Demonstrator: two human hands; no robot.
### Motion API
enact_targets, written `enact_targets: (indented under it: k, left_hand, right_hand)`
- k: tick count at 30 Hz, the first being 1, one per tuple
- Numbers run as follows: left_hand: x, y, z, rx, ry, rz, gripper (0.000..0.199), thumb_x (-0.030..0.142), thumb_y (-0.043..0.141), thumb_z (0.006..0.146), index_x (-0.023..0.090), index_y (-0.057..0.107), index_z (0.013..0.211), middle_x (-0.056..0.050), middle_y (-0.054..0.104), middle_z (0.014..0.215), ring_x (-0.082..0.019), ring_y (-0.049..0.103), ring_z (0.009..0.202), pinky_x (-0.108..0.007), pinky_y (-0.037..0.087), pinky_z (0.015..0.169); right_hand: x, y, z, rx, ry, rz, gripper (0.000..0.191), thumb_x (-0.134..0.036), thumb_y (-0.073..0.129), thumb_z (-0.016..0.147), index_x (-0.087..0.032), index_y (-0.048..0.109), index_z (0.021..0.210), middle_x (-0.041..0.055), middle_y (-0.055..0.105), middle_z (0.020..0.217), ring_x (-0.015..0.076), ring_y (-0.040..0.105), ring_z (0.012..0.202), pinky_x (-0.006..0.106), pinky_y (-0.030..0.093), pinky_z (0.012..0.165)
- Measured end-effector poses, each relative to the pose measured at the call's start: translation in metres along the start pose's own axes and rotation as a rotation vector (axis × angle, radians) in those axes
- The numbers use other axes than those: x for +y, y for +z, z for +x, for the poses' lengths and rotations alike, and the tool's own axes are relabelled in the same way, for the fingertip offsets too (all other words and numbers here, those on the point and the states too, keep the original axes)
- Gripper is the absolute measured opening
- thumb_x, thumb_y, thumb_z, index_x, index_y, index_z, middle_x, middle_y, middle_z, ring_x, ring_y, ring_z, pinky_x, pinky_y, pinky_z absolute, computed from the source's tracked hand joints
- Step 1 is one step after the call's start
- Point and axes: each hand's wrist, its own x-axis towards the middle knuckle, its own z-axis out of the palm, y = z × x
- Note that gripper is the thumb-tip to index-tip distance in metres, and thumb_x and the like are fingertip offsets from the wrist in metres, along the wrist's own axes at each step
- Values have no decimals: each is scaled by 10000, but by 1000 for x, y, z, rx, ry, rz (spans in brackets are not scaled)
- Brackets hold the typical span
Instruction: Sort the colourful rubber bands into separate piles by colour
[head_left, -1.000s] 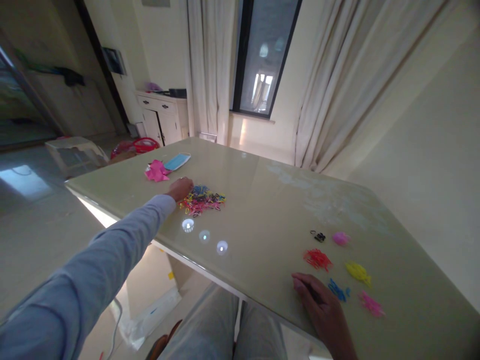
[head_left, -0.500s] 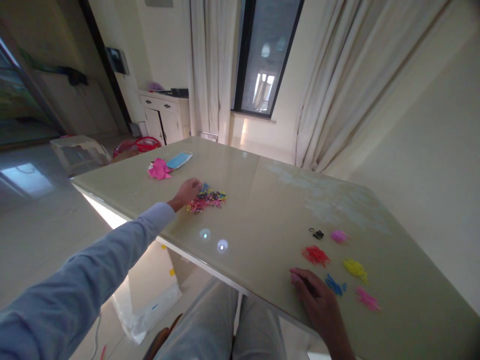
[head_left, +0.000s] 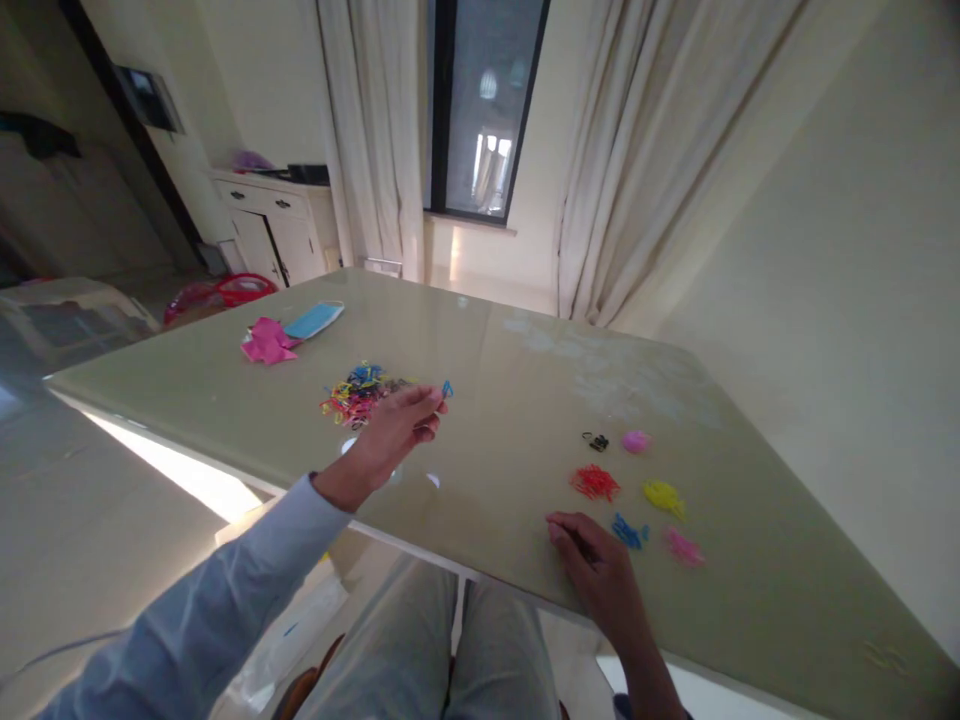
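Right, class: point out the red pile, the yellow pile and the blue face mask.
Red pile (head_left: 595, 482), head view: middle of the heap.
Yellow pile (head_left: 664, 498), head view: centre of the heap.
Blue face mask (head_left: 313, 320), head view: middle of its flat face.

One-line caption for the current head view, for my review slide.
Left hand pinches a blue band beside a mixed pile; right hand rests near sorted piles.
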Motion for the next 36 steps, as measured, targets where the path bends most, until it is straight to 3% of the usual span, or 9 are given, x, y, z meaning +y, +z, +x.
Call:
enact_targets:
  k: [6, 13, 16, 19, 22, 24, 27, 31, 36]
  left_hand:
    - [-24, 58, -38, -86, -122, -143, 338, 406, 827, 661, 134, 649, 753, 8, 604, 704, -40, 467, 507, -182, 358, 483]
    - [-54, 106, -47, -235, -188, -52, 346, 447, 784, 686, 126, 668, 743, -4, 611, 689, -43, 433, 487, -199, 332, 478]
    - [-62, 125, -44, -272, -64, 153, 290, 429, 715, 759, 142, 684, 781, -4, 629, 694, -68, 462, 525, -209, 366, 510]
    - [-69, 147, -36, -357, 143, 420, 229, 382, 632, 839, 167, 705, 863, -19, 678, 765, -114, 555, 642, -230, 433, 605]
    - [-83, 166, -22, -465, 365, 692, 188, 315, 577, 886, 194, 718, 917, -41, 704, 883, -152, 605, 777, -267, 465, 736]
    - [-96, 175, -11, -543, 469, 839, 186, 278, 555, 900, 200, 723, 907, -53, 700, 920, -172, 609, 848, -290, 461, 807]
    - [-116, 179, 2, -659, 505, 961, 205, 257, 529, 912, 203, 725, 883, -59, 691, 941, -189, 606, 912, -304, 457, 849]
    - [-131, 179, 9, -696, 482, 1100, 218, 247, 523, 913, 204, 736, 902, -64, 680, 973, -197, 606, 931, -309, 468, 848]
    - [-131, 180, 8, -734, 468, 1215, 248, 235, 515, 918, 207, 761, 935, -78, 686, 971, -207, 613, 927, -324, 480, 848]
  right_hand:
    - [-3, 1, -1, 20, -32, 0, 213, -325, 561, 914, -189, 724, 902, 55, 719, 811, 167, 651, 712, 243, 492, 644]
    - [-12, 6, -4, -32, -60, -98, 177, -232, 532, 926, -196, 705, 914, 38, 698, 795, 148, 605, 682, 238, 447, 637]
    - [-14, 8, -7, -58, -100, -167, 164, -185, 541, 906, -194, 704, 919, 41, 688, 786, 149, 589, 672, 244, 435, 641]
    - [-15, 9, -10, -123, -235, -199, 153, -160, 560, 868, -195, 706, 837, 53, 697, 795, 163, 597, 711, 256, 431, 664]
    - [-15, 6, -11, -252, -363, -162, 258, -233, 573, 868, -195, 641, 622, 7, 617, 593, 134, 523, 572, 255, 393, 597]
    - [-14, 4, -11, -330, -378, -85, 426, -323, 553, 903, -191, 545, 497, -31, 488, 470, 101, 417, 469, 250, 342, 531]
    - [-13, 0, -12, -398, -345, 23, 562, -444, 521, 930, -183, 455, 437, -53, 379, 439, 76, 331, 425, 242, 287, 480]
    - [-12, 0, -13, -438, -323, 64, 554, -488, 522, 928, -176, 499, 470, -50, 403, 464, 73, 361, 440, 230, 298, 480]
    - [-12, 1, -14, -400, -312, 75, 526, -450, 544, 925, -176, 460, 484, -56, 383, 478, 70, 374, 451, 233, 279, 491]
